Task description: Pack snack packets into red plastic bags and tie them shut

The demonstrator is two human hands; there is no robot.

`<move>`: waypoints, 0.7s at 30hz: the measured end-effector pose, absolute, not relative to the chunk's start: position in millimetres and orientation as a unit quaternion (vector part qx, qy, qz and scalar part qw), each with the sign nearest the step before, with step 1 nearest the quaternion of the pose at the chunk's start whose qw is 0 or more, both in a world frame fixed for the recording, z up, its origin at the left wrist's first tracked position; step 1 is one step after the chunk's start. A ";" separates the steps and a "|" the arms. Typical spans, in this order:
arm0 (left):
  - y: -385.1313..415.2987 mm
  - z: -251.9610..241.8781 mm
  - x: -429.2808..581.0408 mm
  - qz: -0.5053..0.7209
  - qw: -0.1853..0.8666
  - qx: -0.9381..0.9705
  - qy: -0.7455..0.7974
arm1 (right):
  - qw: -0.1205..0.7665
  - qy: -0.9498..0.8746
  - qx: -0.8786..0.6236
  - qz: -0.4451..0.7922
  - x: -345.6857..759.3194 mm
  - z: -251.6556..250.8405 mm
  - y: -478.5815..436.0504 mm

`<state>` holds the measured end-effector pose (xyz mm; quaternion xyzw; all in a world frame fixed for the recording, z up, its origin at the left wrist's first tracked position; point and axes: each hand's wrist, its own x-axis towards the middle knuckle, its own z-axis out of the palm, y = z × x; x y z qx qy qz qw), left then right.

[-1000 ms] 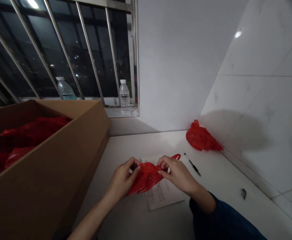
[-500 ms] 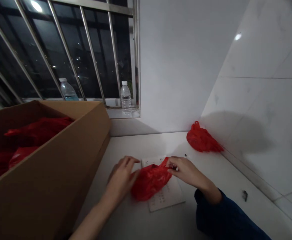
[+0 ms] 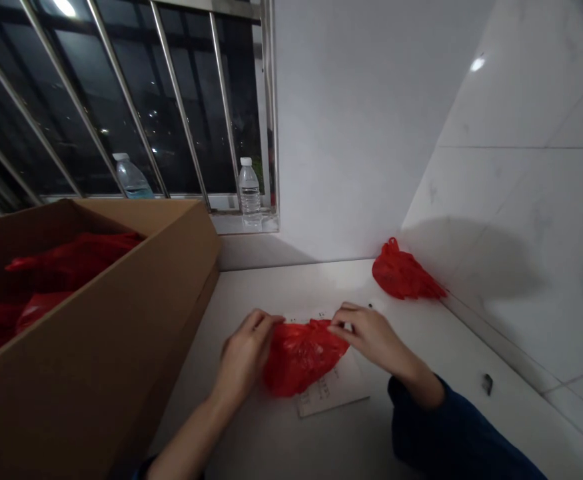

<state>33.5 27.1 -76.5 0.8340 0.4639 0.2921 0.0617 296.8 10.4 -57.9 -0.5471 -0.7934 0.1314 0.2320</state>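
A red plastic bag (image 3: 304, 360) lies over a sheet or booklet with writing (image 3: 338, 387) on the white table. My left hand (image 3: 251, 347) pinches the bag's upper left edge, thumb and fingers together. At the upper right edge of the same bag, my right hand (image 3: 366, 333) has its fingertips closed on the plastic. The bag is crumpled and bulges below both hands. What it contains is hidden.
On the left stands a big cardboard box (image 3: 171, 260) with red bags (image 3: 81, 260) inside. Another red bag (image 3: 404, 273) sits at the back right by the wall. Two plastic bottles (image 3: 250, 193) stand by the barred window. A small dark object (image 3: 487, 384) lies on the right.
My left hand has closed on the bag's left edge, where its fingers were apart before. The bag's top is now spread wider between my hands, and its right handle no longer sticks up.
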 end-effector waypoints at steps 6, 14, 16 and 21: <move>44.5 -57.6 0.0 0.360 0.044 0.776 0.516 | 0.272 -0.781 -0.546 0.133 354.0 -50.2 14.1; 19.2 -51.8 30.5 0.316 0.121 0.847 0.410 | 0.324 -0.784 -0.515 0.121 296.4 -55.2 4.9; 8.8 -50.9 40.6 0.304 0.101 0.860 0.398 | 0.311 -0.797 -0.501 0.129 278.7 -56.6 2.9; -2.3 -51.8 51.3 0.275 0.023 0.894 0.354 | 0.330 -0.793 -0.477 0.188 270.4 -56.0 -1.2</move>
